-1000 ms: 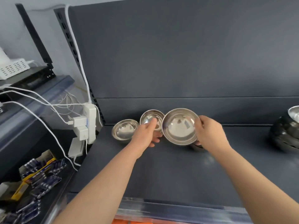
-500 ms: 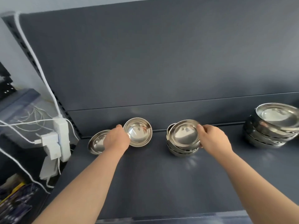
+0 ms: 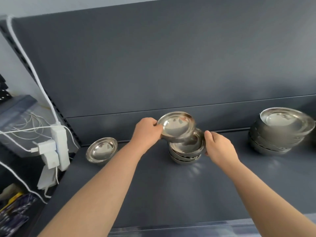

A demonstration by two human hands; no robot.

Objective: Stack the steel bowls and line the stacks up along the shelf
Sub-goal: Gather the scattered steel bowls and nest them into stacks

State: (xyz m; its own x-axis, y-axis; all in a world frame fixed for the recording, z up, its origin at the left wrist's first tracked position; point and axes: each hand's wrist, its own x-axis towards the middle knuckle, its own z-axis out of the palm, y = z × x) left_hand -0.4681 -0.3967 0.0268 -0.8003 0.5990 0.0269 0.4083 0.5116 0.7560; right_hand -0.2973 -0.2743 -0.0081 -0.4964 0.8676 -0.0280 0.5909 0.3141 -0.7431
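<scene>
Left hand [image 3: 147,130] grips tilted bowl [image 3: 176,124] over stack [image 3: 186,152] (right hand [image 3: 220,149] cupping it)

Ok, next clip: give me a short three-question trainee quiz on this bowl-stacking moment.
1. True or false: the left hand holds a tilted bowl over the middle stack.
2. How many bowls sit alone on the shelf, neither stacked nor held? A none, B one, C three.
3. Fill in: the stack of larger bowls stands to the middle stack's ____.
Key: 1 true; 2 B, the lone bowl; 3 right.
</scene>
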